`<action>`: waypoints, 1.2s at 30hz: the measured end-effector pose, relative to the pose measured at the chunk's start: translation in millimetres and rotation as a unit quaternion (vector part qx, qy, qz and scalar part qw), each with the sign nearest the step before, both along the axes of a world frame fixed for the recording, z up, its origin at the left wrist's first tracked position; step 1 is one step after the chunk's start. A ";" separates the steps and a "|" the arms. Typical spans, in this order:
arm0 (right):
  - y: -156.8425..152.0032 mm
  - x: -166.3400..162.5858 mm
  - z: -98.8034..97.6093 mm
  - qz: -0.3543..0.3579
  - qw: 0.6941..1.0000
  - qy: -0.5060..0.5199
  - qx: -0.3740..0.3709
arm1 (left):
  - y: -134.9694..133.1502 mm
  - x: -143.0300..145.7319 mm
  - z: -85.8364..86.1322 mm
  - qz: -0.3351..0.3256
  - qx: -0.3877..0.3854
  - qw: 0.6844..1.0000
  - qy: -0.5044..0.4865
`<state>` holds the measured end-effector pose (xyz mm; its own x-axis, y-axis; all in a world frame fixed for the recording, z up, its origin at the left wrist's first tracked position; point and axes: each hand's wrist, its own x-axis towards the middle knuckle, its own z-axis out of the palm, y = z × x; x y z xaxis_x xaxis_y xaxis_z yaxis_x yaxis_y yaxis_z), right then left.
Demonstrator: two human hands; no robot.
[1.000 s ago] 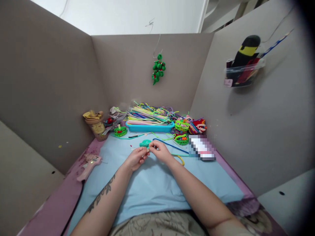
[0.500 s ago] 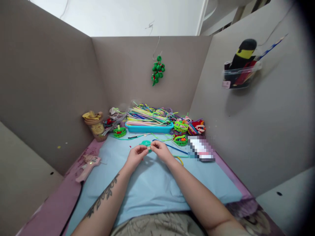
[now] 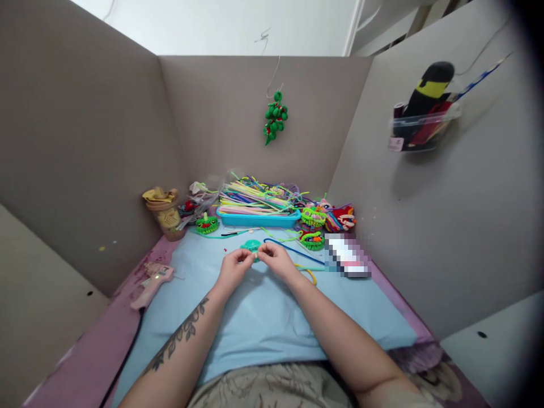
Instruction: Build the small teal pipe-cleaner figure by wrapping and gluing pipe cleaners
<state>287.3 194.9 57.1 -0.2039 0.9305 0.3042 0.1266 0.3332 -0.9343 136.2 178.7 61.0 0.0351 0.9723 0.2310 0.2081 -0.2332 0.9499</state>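
My left hand (image 3: 235, 267) and my right hand (image 3: 277, 262) meet over the blue sheet, thumbs and fingertips pinched together. Between the fingertips is something small and pale, too small to name. A round teal fuzzy piece (image 3: 251, 245) shows just beyond my fingers; whether they touch it is hidden. Close to the right hand lie a dark blue pipe cleaner (image 3: 293, 250) and a yellow curved one (image 3: 313, 277). A tiny red bit (image 3: 225, 250) sits left of the teal piece.
A blue tray (image 3: 259, 220) heaped with pipe cleaners stands at the back. Green fuzzy figures (image 3: 207, 224) flank it. On the left are a pink glue gun (image 3: 153, 288) with its cord and a cup (image 3: 167, 215); on the right, a blurred-out phone (image 3: 348, 256). Panels enclose three sides.
The hands stay together over the same spot, with the fingertips shifting slightly closer around the small thing. The whole view has tilted a little.
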 end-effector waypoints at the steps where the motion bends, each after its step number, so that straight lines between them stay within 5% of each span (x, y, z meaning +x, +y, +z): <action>1: 0.3 0.9 -0.4 0.002 1.000 0.006 -0.002 | -0.1 -0.3 0.4 -0.005 -0.002 1.000 0.002; 9: 1.3 5.3 -2.8 0.028 1.000 0.009 -0.009 | 1.4 -3.0 -0.6 -0.053 0.003 0.998 0.016; 16: -1.2 4.9 2.3 0.021 0.998 -0.052 -0.001 | 5.1 -3.5 -7.8 -0.036 0.038 0.998 0.021; 36: -1.0 5.0 2.4 0.009 1.000 -0.019 0.019 | 2.2 -1.1 -3.0 -0.040 0.000 0.999 0.008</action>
<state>292.2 193.9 59.5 -0.2322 0.9147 0.3308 0.1558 0.3707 -0.9156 135.1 180.9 58.1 0.1155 0.9663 0.2299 0.2036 -0.2495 0.9467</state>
